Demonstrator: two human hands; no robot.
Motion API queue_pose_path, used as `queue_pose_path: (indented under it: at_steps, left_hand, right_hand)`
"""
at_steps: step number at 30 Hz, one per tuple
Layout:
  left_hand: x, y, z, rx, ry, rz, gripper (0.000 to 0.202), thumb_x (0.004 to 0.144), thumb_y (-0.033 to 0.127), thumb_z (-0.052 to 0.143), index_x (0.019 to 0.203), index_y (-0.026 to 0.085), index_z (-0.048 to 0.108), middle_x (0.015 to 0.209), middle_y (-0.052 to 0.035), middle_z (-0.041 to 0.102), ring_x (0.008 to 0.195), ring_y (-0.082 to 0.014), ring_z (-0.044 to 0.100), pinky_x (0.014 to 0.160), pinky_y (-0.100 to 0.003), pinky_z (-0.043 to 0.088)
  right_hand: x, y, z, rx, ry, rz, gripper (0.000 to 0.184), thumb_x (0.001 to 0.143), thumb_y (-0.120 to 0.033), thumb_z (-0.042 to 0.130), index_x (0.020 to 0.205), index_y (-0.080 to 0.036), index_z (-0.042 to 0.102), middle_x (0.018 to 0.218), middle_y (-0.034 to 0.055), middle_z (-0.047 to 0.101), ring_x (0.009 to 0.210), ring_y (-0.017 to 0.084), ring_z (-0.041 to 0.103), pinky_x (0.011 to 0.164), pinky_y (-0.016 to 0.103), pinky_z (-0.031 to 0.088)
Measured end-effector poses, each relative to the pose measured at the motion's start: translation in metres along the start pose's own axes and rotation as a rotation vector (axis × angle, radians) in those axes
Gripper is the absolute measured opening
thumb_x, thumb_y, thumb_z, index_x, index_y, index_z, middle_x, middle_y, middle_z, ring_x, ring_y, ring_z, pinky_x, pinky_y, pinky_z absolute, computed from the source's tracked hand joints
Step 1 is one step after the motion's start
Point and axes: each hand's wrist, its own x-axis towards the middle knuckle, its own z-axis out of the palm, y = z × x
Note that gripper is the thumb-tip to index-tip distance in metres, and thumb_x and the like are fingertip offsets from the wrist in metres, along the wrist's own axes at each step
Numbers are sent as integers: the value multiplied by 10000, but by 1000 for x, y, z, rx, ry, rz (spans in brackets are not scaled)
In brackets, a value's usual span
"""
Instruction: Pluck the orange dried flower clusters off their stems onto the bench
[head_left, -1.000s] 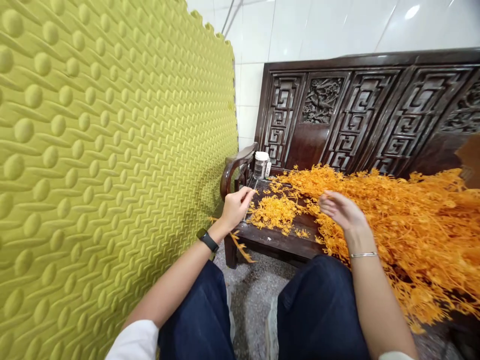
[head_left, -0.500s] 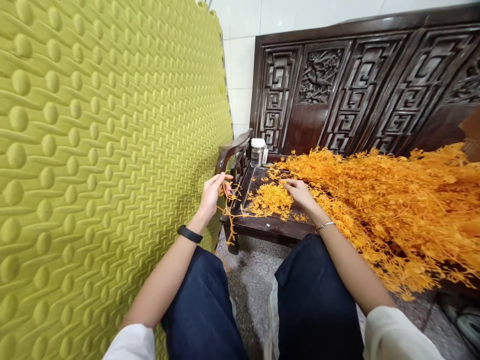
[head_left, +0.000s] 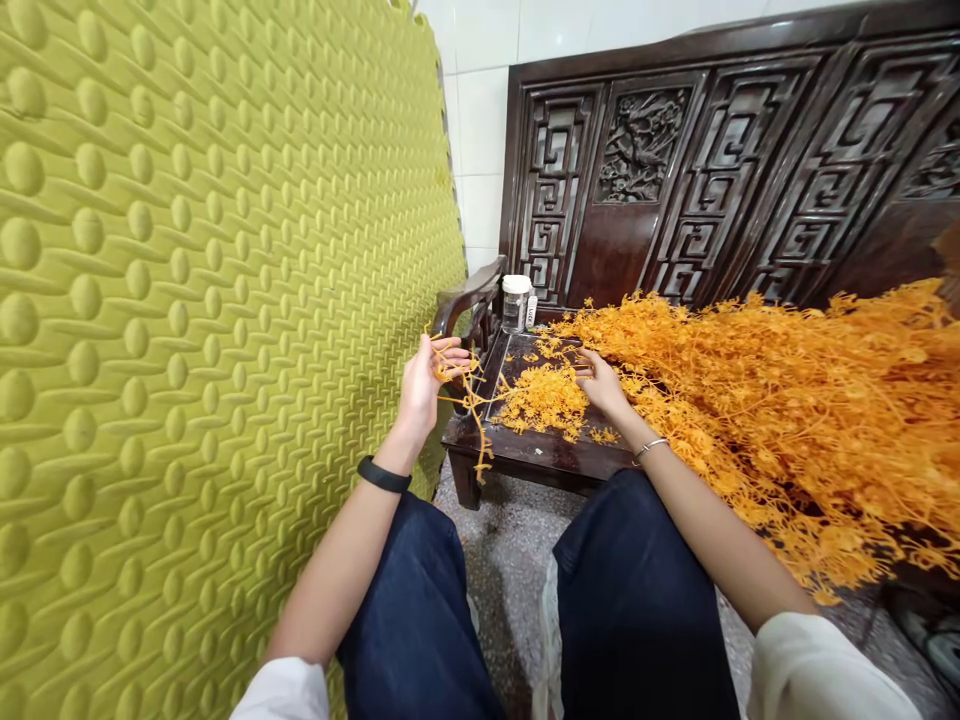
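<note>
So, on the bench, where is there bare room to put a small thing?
A narrow strip is mostly bare between the small flower pile and the front edge of the bench, with a white scrap. It is crowded on the right, by the big flower heap, and at the back left corner, by the jar.

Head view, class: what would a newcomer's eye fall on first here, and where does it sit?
Probably the mass of bright orange foliage heaped on the right, in front of the dark carved bench back, rivalled by the yellow-green studded mat filling the left side. Between them, the left hand has a thin orange sprig hanging from it, while the right hand is at the right edge of a small orange pile.
</note>
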Motion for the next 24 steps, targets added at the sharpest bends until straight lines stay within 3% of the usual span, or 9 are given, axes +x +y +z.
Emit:
queue_pose_path:
  at_steps: [3,7,8,11,14,18,20,24]
  left_hand:
    - [-2,0,3,-50,-41,-67,460,897,481,359,934,102,618,873,-114,686,846,-178,667,826,-329,514]
    - [-9,-3,13,-26,-68,-132,456,882,483,401,1071,119,600,963,-130,686,935,-203,657,854,-348,503]
    - [-12,-4,16,-27,-73,-143,453,879,475,416,1105,125,593,979,-132,685,950,-208,653,855,-350,502]
    - [-24,-7,30,-32,-119,-177,436,877,449,437,1155,148,589,1048,-133,677,1015,-218,631,867,-353,495]
    - [-37,-10,42,23,-186,-175,409,867,435,471,1160,186,607,1123,-114,659,1088,-223,594,900,-346,471]
    - [-43,-12,44,116,-267,-81,387,848,413,514,1173,224,609,1194,-84,630,1160,-217,546,946,-346,434]
    - [-38,-13,40,188,-291,7,349,838,409,528,1077,196,665,1147,-85,655,1132,-216,563,962,-349,421]
    - [-27,-15,33,308,-233,205,307,831,403,533,880,158,711,968,-75,711,967,-183,628,940,-317,427]
  right_hand:
    - [-22,-23,-5,190,-24,-113,201,682,-184,562,872,-162,627,912,85,630,796,174,593,768,341,494]
    - [-69,-67,-3,298,322,-466,118,813,-260,511,827,-192,605,897,67,598,808,168,578,766,333,476]
    - [-80,-76,-1,298,335,-537,120,833,-265,504,854,-196,600,898,65,588,814,166,572,763,328,472]
    - [-107,-94,14,230,97,-647,126,851,-266,523,944,-200,575,890,58,577,808,160,562,752,317,465]
    - [-117,-99,31,112,-97,-646,165,809,-299,599,933,-198,558,881,45,568,783,157,542,724,311,458]
    - [-114,-99,39,103,-116,-599,150,781,-321,631,835,-191,578,854,39,552,779,156,515,715,306,441]
    - [-111,-99,39,207,-181,-503,182,754,-351,657,782,-190,578,819,28,561,771,151,523,720,299,443]
    - [-110,-101,38,520,-405,-179,289,683,-428,704,725,-185,554,704,2,595,670,128,556,680,279,459]
